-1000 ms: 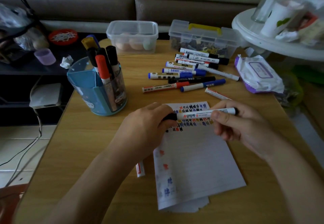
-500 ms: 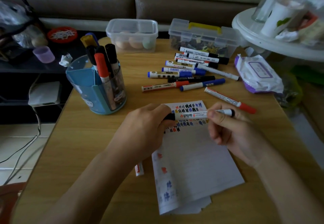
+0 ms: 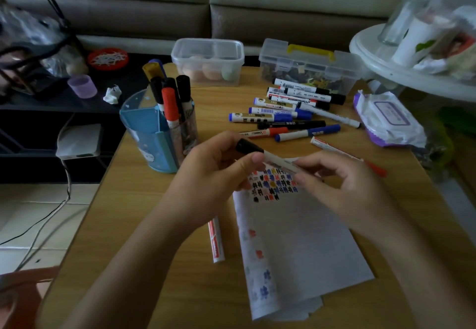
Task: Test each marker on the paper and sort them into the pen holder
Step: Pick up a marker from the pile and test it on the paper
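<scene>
"What's closest to us?"

"The paper (image 3: 296, 225) on the table (image 3: 123, 225), with a second sheet's edge showing under it. It has red, blue and black scribbles along its left side and top. One stray marker (image 3: 215, 241) lies beside the left forearm."

"And the hands?"

"Both are raised over the top of the paper. The left hand (image 3: 213, 171) pinches one black-capped marker (image 3: 257, 152) just below the cap. The right hand (image 3: 342, 187), which is blurred, curls its fingers round the other end. The marker tilts, cap up-left."

"Can you read the label?"

"No, it's too blurred."

"Farther back?"

"One blue pen holder (image 3: 152, 135) to the left holds about six markers, caps up. Roughly eleven loose markers (image 3: 283, 117) lie to the right. They have barcodes and print I can't read. Behind them are two clear boxes (image 3: 207, 61)."
</scene>
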